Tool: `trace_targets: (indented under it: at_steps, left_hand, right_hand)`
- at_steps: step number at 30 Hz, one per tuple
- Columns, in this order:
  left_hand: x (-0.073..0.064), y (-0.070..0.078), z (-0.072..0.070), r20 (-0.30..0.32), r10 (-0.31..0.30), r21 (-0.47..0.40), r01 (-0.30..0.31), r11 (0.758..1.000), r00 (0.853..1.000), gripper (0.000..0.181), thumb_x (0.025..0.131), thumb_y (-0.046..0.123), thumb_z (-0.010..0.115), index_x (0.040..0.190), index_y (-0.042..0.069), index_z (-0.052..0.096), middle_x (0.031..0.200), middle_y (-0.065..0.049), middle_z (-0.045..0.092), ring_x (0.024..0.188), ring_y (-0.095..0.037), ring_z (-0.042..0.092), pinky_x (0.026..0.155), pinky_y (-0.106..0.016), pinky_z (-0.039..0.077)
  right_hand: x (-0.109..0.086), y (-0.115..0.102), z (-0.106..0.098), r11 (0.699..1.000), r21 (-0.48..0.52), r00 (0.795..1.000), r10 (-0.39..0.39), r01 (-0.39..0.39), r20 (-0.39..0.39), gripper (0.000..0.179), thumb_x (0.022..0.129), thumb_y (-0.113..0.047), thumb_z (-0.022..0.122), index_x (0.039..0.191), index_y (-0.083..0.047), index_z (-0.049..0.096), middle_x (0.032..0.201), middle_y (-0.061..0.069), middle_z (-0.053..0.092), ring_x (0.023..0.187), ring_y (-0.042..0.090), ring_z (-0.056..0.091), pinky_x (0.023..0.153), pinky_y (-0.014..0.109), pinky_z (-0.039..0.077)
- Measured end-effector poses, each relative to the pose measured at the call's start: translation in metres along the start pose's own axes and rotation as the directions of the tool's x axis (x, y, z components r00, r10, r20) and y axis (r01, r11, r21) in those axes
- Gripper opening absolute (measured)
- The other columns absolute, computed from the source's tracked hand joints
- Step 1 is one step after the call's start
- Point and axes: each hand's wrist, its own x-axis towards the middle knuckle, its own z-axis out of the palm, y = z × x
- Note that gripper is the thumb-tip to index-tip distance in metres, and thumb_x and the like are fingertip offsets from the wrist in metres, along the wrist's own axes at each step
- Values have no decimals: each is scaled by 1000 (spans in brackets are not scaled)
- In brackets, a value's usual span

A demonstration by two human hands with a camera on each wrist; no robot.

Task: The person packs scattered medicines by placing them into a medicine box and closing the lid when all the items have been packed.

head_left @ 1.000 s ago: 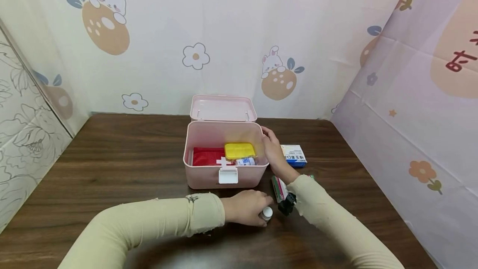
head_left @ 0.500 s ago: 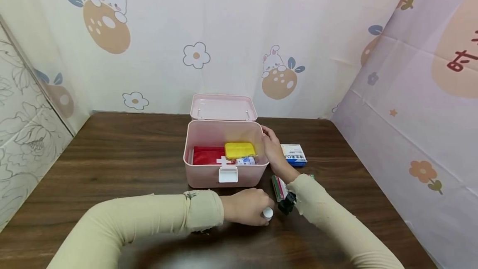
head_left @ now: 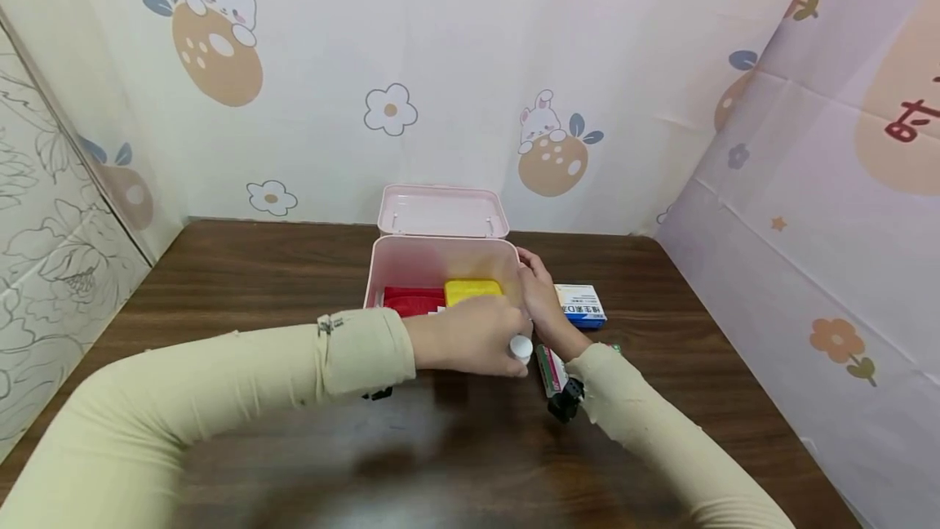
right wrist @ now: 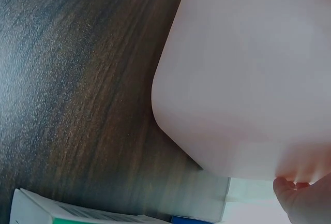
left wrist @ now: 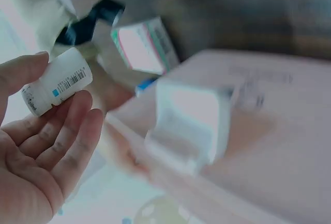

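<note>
A pink lidded medicine box (head_left: pixel 411 255) stands with its lid (head_left: pixel 444 212) raised. My left hand (head_left: pixel 470 337) is in front of its front wall and pinches a small white pill bottle (left wrist: pixel 64 79) between thumb and fingers. In the head view, only the bottle's white cap (head_left: pixel 520 348) shows clearly. My right hand (head_left: pixel 542 296) rests against the outside of the box's right wall, fingers touching it. Inside lie a red pouch (head_left: pixel 413 300) and a yellow case (head_left: pixel 472 290), partly covered by my left hand. The white latch (left wrist: pixel 191 115) hangs down at the front.
A blue and white carton (head_left: pixel 580 306) lies right of the box. A green and white carton (head_left: pixel 552 370) lies nearer, partly under my right forearm. A black strap piece (head_left: pixel 565 400) is at the right wrist. Fabric printed with rabbits hangs behind the table (head_left: pixel 279 276).
My left hand has lifted the pill bottle from the table and moved it up to the box's front. My right hand stays on the box's right side.
</note>
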Motion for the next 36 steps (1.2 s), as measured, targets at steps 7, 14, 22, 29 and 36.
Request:
trace_targets:
  at_steps: [7, 14, 22, 29, 36]
  left_hand:
    - [6, -11, -29, -103, 6, 49, -1, 999, 995, 23, 82, 26, 83, 85, 8, 70, 83, -3, 66, 76, -15, 61, 67, -28, 51]
    - [18, -33, -51, -80, -103, -6, 103, 995, 991, 18, 87, 19, 77, 95, 3, 74, 84, -3, 70, 76, -16, 60, 74, -26, 52]
    - [32, -63, -61, -68, -237, -17, 236, 972, 969, 22, 88, 28, 79, 89, 6, 74, 74, -1, 64, 70, -17, 55, 66, -26, 46]
    - [49, -82, -59, -92, -257, -116, 246, 962, 962, 21, 87, 21, 80, 95, 3, 77, 92, -6, 68, 80, -19, 57, 71, -24, 50]
    - [62, -95, -51, -102, -285, -183, 263, 947, 953, 13, 83, 8, 79, 90, -2, 75, 82, -8, 68, 71, -19, 53, 66, -24, 48]
  right_hand:
    - [-1, 3, -3, 1000, 12, 1000, -19, 19, 17, 47, 108, -16, 35, 152, 0, 33, 148, 20, 43, 128, 31, 45, 100, 34, 42]
    - [0, 3, -5, 999, -35, 1000, -7, 7, -2, 48, 108, -18, 34, 152, 0, 34, 151, 20, 40, 134, 32, 42, 110, 44, 36]
    - [-1, 3, -4, 998, -62, 1000, 24, -24, 1, 47, 108, -17, 31, 152, -2, 33, 152, 19, 39, 135, 34, 41, 115, 47, 32]
    - [-1, 1, -3, 999, -46, 1000, 24, -24, -3, 47, 107, -16, 33, 152, -3, 34, 151, 19, 40, 134, 35, 43, 114, 49, 33]
    - [-2, -2, 0, 998, -56, 1000, 22, -21, 12, 46, 109, -17, 32, 153, -4, 33, 154, 17, 37, 137, 35, 40, 116, 49, 30]
